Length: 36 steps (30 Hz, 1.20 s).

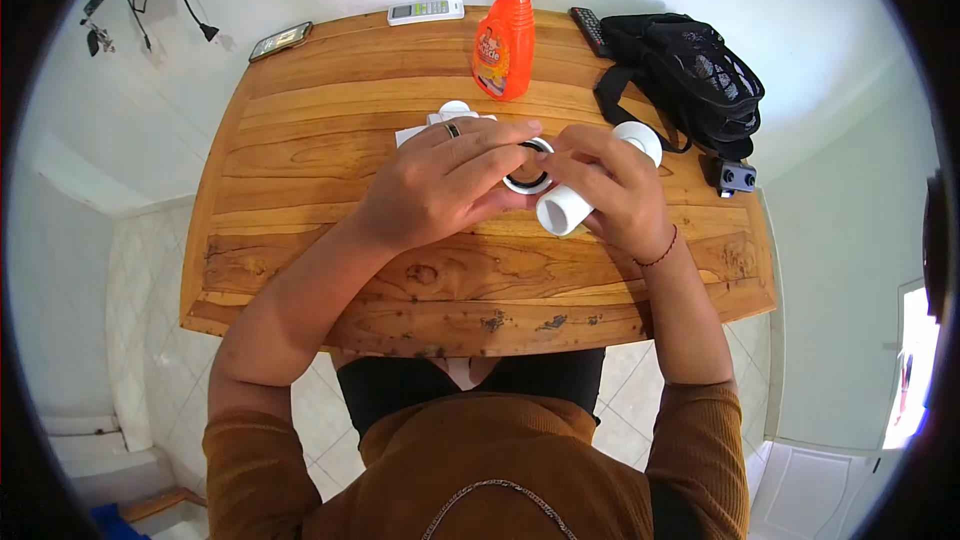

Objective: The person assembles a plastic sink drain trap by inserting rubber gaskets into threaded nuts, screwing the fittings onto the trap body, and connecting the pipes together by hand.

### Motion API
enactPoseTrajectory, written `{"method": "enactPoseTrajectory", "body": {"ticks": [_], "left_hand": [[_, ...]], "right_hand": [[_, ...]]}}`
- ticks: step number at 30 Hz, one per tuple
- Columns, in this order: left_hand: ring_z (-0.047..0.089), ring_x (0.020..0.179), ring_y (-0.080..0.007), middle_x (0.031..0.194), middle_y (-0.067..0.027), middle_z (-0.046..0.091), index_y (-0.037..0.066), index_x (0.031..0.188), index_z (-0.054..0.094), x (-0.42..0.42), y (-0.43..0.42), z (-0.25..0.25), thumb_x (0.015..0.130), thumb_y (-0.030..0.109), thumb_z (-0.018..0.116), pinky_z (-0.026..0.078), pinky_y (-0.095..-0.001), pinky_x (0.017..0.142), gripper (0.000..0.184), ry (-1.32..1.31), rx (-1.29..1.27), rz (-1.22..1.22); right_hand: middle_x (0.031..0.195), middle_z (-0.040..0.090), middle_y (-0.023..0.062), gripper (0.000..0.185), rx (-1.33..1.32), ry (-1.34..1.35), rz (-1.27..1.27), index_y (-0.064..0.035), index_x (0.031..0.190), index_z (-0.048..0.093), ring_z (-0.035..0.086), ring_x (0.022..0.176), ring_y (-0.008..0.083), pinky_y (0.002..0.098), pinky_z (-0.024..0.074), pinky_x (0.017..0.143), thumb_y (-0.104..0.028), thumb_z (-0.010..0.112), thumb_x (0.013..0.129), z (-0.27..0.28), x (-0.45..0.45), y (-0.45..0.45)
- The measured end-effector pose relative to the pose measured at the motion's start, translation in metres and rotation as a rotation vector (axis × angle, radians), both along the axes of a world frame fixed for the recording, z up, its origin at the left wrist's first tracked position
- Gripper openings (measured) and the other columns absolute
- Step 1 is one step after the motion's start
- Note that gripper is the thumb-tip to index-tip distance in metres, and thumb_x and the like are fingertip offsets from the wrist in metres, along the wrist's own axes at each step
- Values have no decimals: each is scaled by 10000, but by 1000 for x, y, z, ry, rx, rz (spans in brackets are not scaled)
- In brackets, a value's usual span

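Over the middle of the wooden table (pixel 330 155), my left hand (pixel 440 180) has its fingers closed round a white ring (pixel 513 185) with a black inner rim. My right hand (pixel 615 185) grips a white tube (pixel 565 210), its open end facing down and left and its wider round end beyond my knuckles. The fingertips of my right hand touch the ring's right side, beside the tube. Behind my left hand lie other white pieces (pixel 455 109), partly hidden by my fingers.
An orange spray bottle (pixel 505 50) stands behind my hands. Farther back are a white remote (pixel 426 11) and a phone (pixel 281 41). To the right are a black remote (pixel 590 31), a black bag (pixel 690 80) and a small camera-like device (pixel 735 177).
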<state>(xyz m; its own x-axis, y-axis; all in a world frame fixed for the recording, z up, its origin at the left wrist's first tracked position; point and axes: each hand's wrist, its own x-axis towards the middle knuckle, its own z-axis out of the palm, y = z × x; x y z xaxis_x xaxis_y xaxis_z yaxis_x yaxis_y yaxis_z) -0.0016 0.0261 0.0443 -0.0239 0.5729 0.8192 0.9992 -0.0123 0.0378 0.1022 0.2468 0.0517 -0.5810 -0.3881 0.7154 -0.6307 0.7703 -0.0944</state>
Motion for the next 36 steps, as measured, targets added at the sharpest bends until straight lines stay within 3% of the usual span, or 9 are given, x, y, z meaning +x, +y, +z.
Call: {"method": "enactPoseTrajectory", "body": {"ticks": [8, 18, 21, 24, 26, 27, 30, 36], "left_hand": [[712, 1005, -232, 1187, -92, 715, 4, 1034, 696, 5, 0, 5, 783, 232, 844, 595, -344, 839, 369, 83, -31, 61], [721, 967, -224, 1152, -69, 718, 44, 997, 673, 1, 2, 0, 742, 263, 882, 607, -332, 782, 396, 18, -10, 57], [723, 962, -235, 1157, -72, 718, 57, 1047, 644, -2, 2, -3, 749, 271, 884, 602, -344, 777, 438, 21, -15, 53], [721, 944, -252, 1132, -71, 719, 78, 1107, 616, -3, 3, -5, 764, 287, 887, 591, -356, 772, 484, -35, 41, 24], [719, 935, -251, 1096, -76, 720, 86, 1134, 594, -4, 1, -5, 765, 294, 903, 577, -351, 778, 524, -234, 33, 80], [719, 935, -251, 1096, -76, 720, 86, 1134, 594, -5, 1, -4, 765, 294, 903, 577, -351, 778, 524, -233, 35, 80], [721, 919, -228, 1044, -87, 722, 77, 1132, 587, -10, 5, -7, 758, 274, 916, 567, -334, 775, 536, -400, 14, 74], [725, 925, -213, 1006, -85, 731, 54, 1189, 565, -15, 11, -13, 781, 228, 894, 554, -323, 805, 552, -559, 85, 33]], "right_hand": [[1073, 664, 107, 454, 58, -5, -31, -75, 1073, 690, 693, 907, 287, 391, 562, 733, -138, 864, 658, -1, 4, -1], [1065, 666, 119, 456, -14, -46, -8, -80, 1097, 681, 696, 903, 290, 400, 566, 743, -129, 857, 679, -3, 2, -2], [1063, 669, 126, 436, -9, -27, 7, -73, 1088, 683, 701, 897, 300, 396, 565, 745, -140, 856, 693, -3, 0, -1], [1063, 671, 146, 457, -40, -6, -37, -58, 1138, 652, 705, 903, 330, 405, 565, 768, -140, 851, 735, 0, 0, 0], [1093, 659, 185, 507, -270, -219, -378, -36, 1233, 584, 691, 950, 370, 406, 560, 817, -139, 818, 796, 2, 4, 0], [1093, 659, 185, 507, -269, -218, -378, -36, 1233, 584, 691, 950, 370, 406, 560, 817, -139, 818, 796, 0, 1, 3], [1149, 621, 207, 514, -222, -158, -450, -18, 1305, 506, 645, 1039, 397, 417, 531, 893, -95, 728, 848, -12, -12, 12], [1111, 632, 173, 426, 62, -315, -455, -22, 1271, 573, 620, 1030, 393, 466, 500, 890, -50, 679, 860, -39, -25, 21]]}}
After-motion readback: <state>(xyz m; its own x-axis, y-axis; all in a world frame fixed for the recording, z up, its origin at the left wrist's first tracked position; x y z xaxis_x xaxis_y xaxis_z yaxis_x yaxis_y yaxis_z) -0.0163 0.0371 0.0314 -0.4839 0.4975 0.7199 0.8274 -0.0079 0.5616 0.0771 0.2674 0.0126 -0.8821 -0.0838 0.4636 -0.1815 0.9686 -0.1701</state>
